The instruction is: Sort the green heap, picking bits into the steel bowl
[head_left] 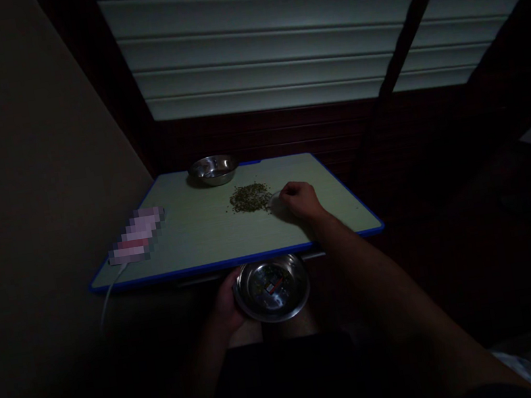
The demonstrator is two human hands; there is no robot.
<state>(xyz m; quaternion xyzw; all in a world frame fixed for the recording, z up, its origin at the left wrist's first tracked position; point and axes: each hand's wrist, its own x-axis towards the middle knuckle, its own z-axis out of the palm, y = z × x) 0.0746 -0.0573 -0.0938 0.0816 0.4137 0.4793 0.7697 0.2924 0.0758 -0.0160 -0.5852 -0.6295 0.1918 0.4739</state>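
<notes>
My left hand [227,306] is closed on the rim of a shiny metal bowl [305,296], held below the table's front edge above my lap. A label and some small bits show on its bottom. Over the right half of the table my right hand [300,199] is closed, its fingers pinched on a pale utensil [273,198], perhaps a spoon; its shape is hard to make out in the dim light. The utensil's tip reaches the right edge of a loose pile of small greenish-brown grains [249,198], which lies spread on the tabletop.
A second metal bowl [214,171] stands at the back left of the light table with blue edging [191,236]. On the left lies a blurred-out phone-like thing [137,235] with a white cable [106,302] hanging over the front edge. Dark wood with pale panels [264,59] rises behind.
</notes>
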